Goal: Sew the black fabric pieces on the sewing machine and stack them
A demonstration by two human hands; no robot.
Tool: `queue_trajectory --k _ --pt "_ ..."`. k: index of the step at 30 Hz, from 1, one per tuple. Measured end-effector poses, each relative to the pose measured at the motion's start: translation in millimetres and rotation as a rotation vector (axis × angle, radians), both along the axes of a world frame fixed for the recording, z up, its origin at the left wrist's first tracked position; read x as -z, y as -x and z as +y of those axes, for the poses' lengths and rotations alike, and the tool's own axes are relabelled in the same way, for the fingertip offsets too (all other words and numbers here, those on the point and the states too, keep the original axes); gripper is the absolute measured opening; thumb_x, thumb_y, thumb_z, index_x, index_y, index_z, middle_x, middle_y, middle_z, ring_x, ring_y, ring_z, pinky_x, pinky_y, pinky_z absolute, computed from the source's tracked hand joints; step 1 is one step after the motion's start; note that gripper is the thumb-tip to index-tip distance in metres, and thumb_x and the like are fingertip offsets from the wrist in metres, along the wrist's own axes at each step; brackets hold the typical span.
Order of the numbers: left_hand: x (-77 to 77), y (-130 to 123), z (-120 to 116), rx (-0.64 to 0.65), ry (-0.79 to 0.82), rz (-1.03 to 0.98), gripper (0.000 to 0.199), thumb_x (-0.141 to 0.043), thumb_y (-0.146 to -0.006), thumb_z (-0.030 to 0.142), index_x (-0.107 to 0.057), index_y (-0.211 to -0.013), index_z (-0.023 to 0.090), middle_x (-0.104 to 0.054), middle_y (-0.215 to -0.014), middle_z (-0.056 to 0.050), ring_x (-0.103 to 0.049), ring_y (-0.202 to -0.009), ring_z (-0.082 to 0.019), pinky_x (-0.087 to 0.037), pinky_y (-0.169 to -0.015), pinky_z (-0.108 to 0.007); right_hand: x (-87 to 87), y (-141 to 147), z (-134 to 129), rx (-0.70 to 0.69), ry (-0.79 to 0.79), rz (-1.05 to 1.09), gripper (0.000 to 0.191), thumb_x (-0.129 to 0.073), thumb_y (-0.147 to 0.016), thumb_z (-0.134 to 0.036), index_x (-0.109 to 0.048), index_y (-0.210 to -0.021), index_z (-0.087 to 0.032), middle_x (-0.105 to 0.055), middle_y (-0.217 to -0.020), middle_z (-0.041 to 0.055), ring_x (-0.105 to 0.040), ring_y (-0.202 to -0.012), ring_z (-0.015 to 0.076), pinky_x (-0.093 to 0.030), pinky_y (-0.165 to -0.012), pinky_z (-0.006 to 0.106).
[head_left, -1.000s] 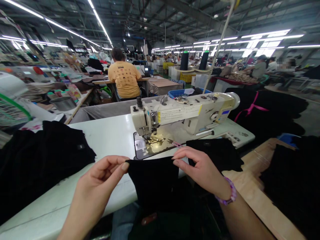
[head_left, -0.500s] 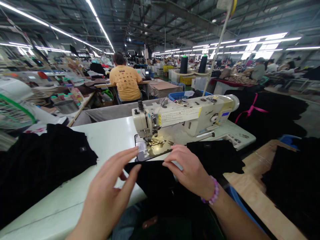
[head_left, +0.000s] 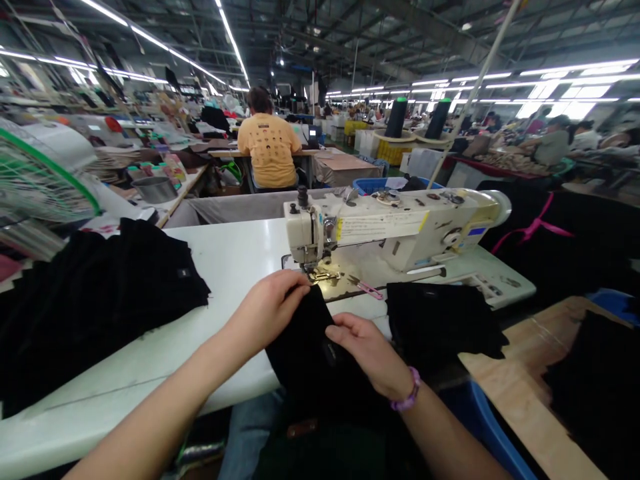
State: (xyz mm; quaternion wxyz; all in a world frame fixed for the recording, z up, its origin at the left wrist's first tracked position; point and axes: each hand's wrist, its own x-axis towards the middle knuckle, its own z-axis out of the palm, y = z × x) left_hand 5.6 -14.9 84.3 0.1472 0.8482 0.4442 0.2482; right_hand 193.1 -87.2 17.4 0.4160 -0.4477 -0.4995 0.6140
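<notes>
A black fabric piece [head_left: 305, 333] hangs over the front edge of the sewing table, its top corner close to the needle area of the sewing machine [head_left: 380, 230]. My left hand [head_left: 277, 297] pinches that corner just in front of the presser foot. Along the right edge of the cloth, my right hand [head_left: 365, 343] grips it between thumb and fingers, beside a small dark label on it. Pink-handled thread snips [head_left: 367, 287] lie on the machine bed. Another black piece [head_left: 445, 317] with a small label rests right of my right hand.
A pile of black pieces [head_left: 115, 287] covers the table's left side, near a green-rimmed fan [head_left: 50, 177]. On the right are a wooden board [head_left: 525, 373], a blue bin [head_left: 493, 427] and black cloth tied with a pink strip [head_left: 540, 223]. A person in yellow [head_left: 270, 147] sits ahead.
My left hand has closed on the fabric's corner and brought it forward to the presser foot. My right hand has shifted down the cloth's right edge. The snips are now uncovered.
</notes>
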Motion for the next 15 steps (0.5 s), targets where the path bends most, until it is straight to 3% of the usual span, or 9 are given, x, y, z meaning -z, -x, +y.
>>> queue_trajectory --k 3,5,8,11,15 --pt "29.0 -3.9 31.9 -0.08 0.09 0.122 0.021 -0.048 -0.09 0.024 -0.068 -0.085 0.021 -0.072 -0.091 -0.007 -0.066 -0.089 -0.022 -0.05 -0.083 -0.033 19.2 11.2 10.4 0.088 -0.062 -0.2 0.028 -0.061 -0.091 -0.042 -0.067 -0.099 -0.016 -0.069 -0.072 0.0001 -0.068 -0.071 0.0171 -0.053 -0.067 0.027" --pt "47.7 -7.0 48.7 -0.145 0.105 0.154 0.02 -0.05 -0.088 0.023 -0.068 -0.08 0.02 -0.071 -0.091 -0.009 -0.065 -0.089 -0.023 -0.049 -0.082 -0.033 27.1 15.8 16.1 0.17 -0.196 -0.474 0.021 -0.065 -0.09 -0.033 -0.069 -0.104 -0.018 -0.069 -0.072 0.0014 -0.068 -0.075 0.0199 -0.053 -0.07 0.03" --pt "67.4 -8.8 64.7 -0.229 0.143 0.188 0.017 -0.053 -0.086 0.024 -0.067 -0.077 0.019 -0.071 -0.088 -0.008 -0.064 -0.085 -0.022 -0.046 -0.076 -0.03 33.8 17.9 19.9 0.225 -0.498 -0.91 0.03 -0.067 -0.09 -0.023 -0.067 -0.119 -0.019 -0.072 -0.102 0.0104 -0.067 -0.101 0.0268 -0.052 -0.089 0.04" --pt "75.9 -8.0 74.2 -0.277 0.2 0.2 0.016 -0.054 -0.085 0.026 -0.066 -0.077 0.019 -0.072 -0.083 -0.006 -0.065 -0.077 -0.02 -0.044 -0.069 -0.027 39.7 17.9 22.6 0.154 -0.733 -1.074 0.033 -0.062 -0.094 -0.02 -0.062 -0.128 -0.019 -0.062 -0.136 0.0135 -0.056 -0.127 0.0289 -0.042 -0.109 0.049" --pt "75.4 -7.4 86.8 -0.333 0.268 0.214 0.017 -0.054 -0.082 0.03 -0.067 -0.077 0.02 -0.073 -0.08 -0.005 -0.064 -0.072 -0.02 -0.04 -0.063 -0.026 45.3 20.4 30.4 0.082 -0.755 -1.081 0.031 -0.056 -0.099 -0.022 -0.061 -0.129 -0.019 -0.061 -0.141 0.0103 -0.052 -0.133 0.0269 -0.034 -0.116 0.054"
